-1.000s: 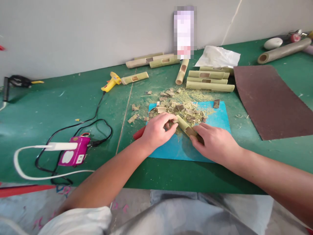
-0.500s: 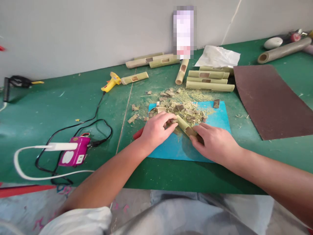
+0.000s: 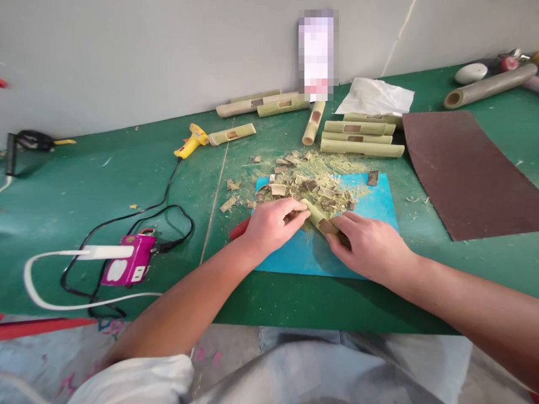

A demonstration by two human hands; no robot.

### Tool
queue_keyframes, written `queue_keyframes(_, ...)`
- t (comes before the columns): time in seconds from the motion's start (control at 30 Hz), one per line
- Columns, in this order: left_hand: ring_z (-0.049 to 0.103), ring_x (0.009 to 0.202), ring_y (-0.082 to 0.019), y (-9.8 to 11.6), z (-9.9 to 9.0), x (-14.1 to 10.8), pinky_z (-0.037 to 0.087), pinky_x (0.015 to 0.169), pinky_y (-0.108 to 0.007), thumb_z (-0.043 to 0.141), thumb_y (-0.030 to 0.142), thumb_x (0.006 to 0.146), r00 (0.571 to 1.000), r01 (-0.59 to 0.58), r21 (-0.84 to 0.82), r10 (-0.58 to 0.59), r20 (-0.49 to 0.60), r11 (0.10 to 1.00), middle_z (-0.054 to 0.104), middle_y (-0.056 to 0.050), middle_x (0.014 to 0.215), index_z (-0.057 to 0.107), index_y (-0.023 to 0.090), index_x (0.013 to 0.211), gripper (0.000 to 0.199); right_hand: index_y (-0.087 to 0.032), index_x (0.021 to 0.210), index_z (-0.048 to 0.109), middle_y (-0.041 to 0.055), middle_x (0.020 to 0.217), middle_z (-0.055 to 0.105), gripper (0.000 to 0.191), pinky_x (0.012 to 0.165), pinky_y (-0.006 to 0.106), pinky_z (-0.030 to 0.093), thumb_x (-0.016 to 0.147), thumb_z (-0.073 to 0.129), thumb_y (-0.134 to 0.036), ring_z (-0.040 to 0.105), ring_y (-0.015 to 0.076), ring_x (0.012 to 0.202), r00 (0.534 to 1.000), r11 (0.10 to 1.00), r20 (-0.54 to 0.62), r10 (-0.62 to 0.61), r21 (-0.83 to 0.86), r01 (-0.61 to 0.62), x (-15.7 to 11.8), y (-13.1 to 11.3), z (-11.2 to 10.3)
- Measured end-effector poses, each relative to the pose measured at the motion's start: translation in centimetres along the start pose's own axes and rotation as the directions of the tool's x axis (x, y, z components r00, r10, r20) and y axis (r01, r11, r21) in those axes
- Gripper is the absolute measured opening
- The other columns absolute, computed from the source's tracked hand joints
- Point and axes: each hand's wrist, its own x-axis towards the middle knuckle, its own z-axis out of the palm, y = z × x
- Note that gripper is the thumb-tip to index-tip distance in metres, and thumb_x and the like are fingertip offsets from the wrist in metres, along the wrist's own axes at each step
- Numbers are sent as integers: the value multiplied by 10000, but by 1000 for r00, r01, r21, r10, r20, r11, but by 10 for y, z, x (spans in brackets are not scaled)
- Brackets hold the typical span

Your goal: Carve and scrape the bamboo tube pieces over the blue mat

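A short bamboo tube (image 3: 314, 211) with a rectangular opening cut in its side lies slanted over a blue mat (image 3: 290, 257). My right hand (image 3: 368, 242) is wrapped around its near end, thumb and fingers closed on it. At the far end, my left hand (image 3: 272, 224) is pinched against the tube's tip; whatever sits between its fingers is hidden. Bamboo chips and shavings (image 3: 309, 184) are heaped just beyond both hands. Something red (image 3: 238, 229) sticks out from behind my left hand, mostly covered.
Several cut bamboo tubes (image 3: 362, 148) lie at the back, near crumpled white paper (image 3: 374, 98). A brown sheet (image 3: 475, 174) is at right. To the left are a yellow glue gun (image 3: 191, 141), its black cord and a magenta power adapter (image 3: 130, 259). A blurred-out upright panel (image 3: 318, 53) leans on the wall.
My left hand has shifted slightly down along the tube's far end, and its fingers have drawn closer together. The right hand and the tube stay nearly in place.
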Motion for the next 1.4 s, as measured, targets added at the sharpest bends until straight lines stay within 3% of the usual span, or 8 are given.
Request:
queue_keyframes(0.37, 622, 644, -94, 5, -1, -2, 507, 639, -197, 574, 170, 898, 996, -67, -51, 63, -68, 996, 694, -11, 787, 668, 178, 968, 118, -174, 797, 603, 32, 760, 597, 301, 515, 286, 191, 923, 399, -356, 470, 111, 572, 1000, 1000, 18, 12, 9, -12, 0, -1, 0)
queue_keyframes(0.63, 605, 589, -95, -2, 2, -2, 507, 580, -199, 720, 207, 799, 999, 25, -33, -26, -22, 999, 679, 4, 740, 661, 181, 956, 170, -172, 829, 623, 36, 780, 605, 307, 512, 290, 196, 926, 399, -357, 488, 118, 583, 999, 1000, 37, 19, 4, -19, 0, -2, -3)
queue_keyframes(1.03, 603, 626, -107, -5, -1, -2, 489, 602, -212, 567, 175, 880, 1000, 10, -69, -11, -18, 998, 654, -12, 726, 662, 165, 933, 109, -177, 848, 631, 31, 774, 606, 297, 518, 292, 203, 926, 405, -354, 499, 121, 590, 1000, 1000, 22, 12, 22, -12, -1, -1, -2)
queue_keyframes(1.4, 591, 629, -100, -6, 1, -3, 478, 604, -210, 669, 180, 837, 1000, -1, -46, 0, -15, 999, 665, -17, 777, 679, 161, 935, 100, -171, 867, 636, 40, 793, 610, 310, 527, 293, 213, 934, 398, -358, 517, 129, 617, 999, 1000, 49, 22, 13, -23, 0, -1, -3)
